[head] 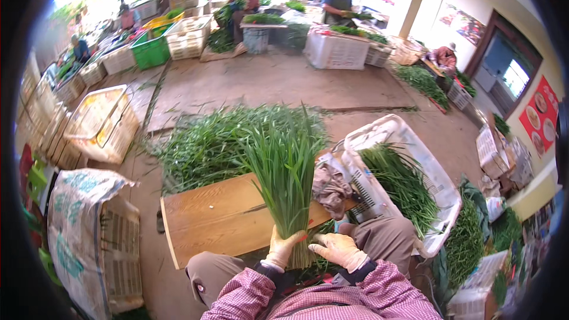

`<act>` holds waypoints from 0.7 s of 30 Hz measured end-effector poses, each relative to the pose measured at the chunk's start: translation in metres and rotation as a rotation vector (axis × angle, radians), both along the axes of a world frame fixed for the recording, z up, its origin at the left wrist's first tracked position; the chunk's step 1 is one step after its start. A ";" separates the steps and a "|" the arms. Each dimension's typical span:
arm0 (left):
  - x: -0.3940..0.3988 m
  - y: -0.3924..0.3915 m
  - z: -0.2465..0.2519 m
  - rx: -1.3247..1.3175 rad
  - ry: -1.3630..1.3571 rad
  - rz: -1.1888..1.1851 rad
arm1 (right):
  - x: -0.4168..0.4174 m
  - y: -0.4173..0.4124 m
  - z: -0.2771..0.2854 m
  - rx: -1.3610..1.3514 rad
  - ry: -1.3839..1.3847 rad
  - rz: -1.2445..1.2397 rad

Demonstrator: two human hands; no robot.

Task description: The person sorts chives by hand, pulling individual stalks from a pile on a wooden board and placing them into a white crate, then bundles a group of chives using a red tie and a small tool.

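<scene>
My left hand (281, 249), in a pale glove, is wrapped around the lower stems of a thick bunch of garlic chives (286, 173). The bunch stands nearly upright, its leaves fanning out at the top and its pale stem ends at the bottom. Just right of those stem ends is my right hand (340, 250), also gloved, its fingers apart and nothing seen in them. Whether its fingertips touch the stems I cannot tell. A wooden board (218, 213) lies in front of my knees, behind the bunch. A crumpled brown cloth (331, 189) rests at the board's right end.
Loose green leaves (200, 146) are heaped beyond the board. At my right, a white plastic crate (449, 195) holds more chives (400, 186). A sack-covered crate (75, 231) and a yellowish crate (102, 124) stand left. Several people sit or stand among greens farther off.
</scene>
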State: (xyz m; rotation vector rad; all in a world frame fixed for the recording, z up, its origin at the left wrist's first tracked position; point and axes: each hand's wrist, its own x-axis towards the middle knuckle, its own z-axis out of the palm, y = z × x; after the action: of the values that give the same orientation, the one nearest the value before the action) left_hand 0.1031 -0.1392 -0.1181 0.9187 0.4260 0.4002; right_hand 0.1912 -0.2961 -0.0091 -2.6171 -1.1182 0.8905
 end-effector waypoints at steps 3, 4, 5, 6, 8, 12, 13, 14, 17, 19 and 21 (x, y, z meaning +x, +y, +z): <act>0.001 -0.009 0.003 0.149 0.024 -0.027 | -0.019 -0.020 0.016 0.298 0.076 -0.150; 0.001 -0.013 0.004 0.159 0.010 -0.039 | -0.025 -0.023 0.018 0.357 0.127 -0.186; -0.001 -0.016 0.005 0.170 0.022 -0.057 | -0.029 -0.025 0.019 0.367 0.128 -0.192; -0.001 -0.019 0.007 0.177 0.045 -0.077 | -0.031 -0.029 0.020 0.389 0.118 -0.160; -0.004 -0.024 0.012 0.230 0.045 -0.078 | -0.029 -0.033 0.017 0.291 0.121 -0.082; -0.012 -0.034 0.019 0.363 -0.010 -0.024 | -0.011 -0.055 -0.012 0.215 0.077 -0.049; -0.016 -0.038 0.019 0.317 -0.043 -0.029 | -0.009 -0.056 -0.026 0.191 0.070 -0.063; -0.020 -0.043 0.017 0.273 -0.101 -0.038 | -0.006 -0.055 -0.043 0.586 0.245 -0.163; -0.032 -0.051 0.005 0.372 -0.019 -0.107 | 0.010 -0.042 -0.087 1.033 0.635 -0.216; -0.035 -0.056 -0.003 0.463 -0.001 -0.180 | 0.012 -0.033 -0.099 1.083 0.439 -0.015; -0.033 -0.059 -0.004 0.339 -0.015 -0.211 | 0.008 -0.035 -0.091 1.023 0.376 -0.122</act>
State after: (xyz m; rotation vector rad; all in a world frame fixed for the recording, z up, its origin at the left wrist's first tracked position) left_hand 0.0702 -0.1981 -0.1225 1.2762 0.2469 0.2893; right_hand 0.1992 -0.3308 -0.0998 -1.5824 -0.9327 0.5241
